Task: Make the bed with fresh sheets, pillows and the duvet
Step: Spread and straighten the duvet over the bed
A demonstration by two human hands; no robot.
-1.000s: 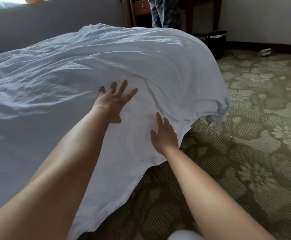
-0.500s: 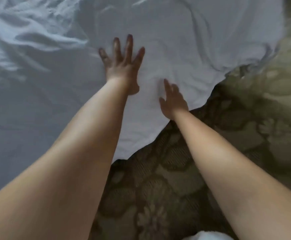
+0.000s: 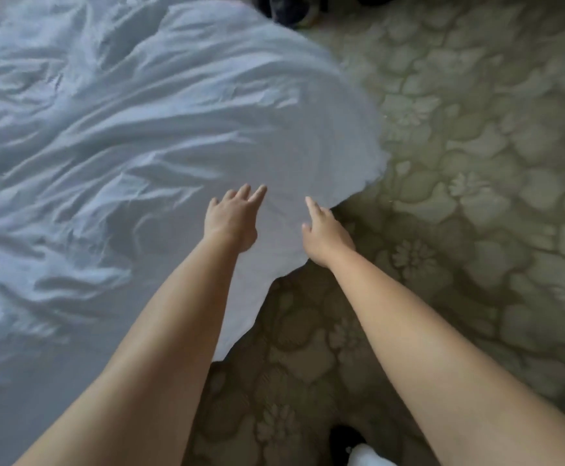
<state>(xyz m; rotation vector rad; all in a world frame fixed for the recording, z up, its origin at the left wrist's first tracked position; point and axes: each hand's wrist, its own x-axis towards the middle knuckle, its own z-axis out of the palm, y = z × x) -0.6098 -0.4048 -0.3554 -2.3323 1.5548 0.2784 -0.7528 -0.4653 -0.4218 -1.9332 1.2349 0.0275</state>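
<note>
A white sheet [image 3: 133, 136] lies rumpled over the bed, filling the left half of the view, its corner draped down over the bed's edge toward the carpet. My left hand [image 3: 232, 218] lies flat on the sheet near that corner, fingers straight and spread. My right hand [image 3: 324, 232] rests at the hanging edge of the sheet just to the right, fingers extended, holding nothing. Both forearms reach in from the bottom of the frame.
Green flower-patterned carpet [image 3: 469, 183] covers the floor to the right of the bed. A dark shoe [image 3: 291, 11] of another person shows at the top edge. A dark shoe and white sock [image 3: 358, 445] are at the bottom.
Both hands have slid back along the sheet toward its hanging corner, still flat. The camera has tilted, so more carpet shows on the right.
</note>
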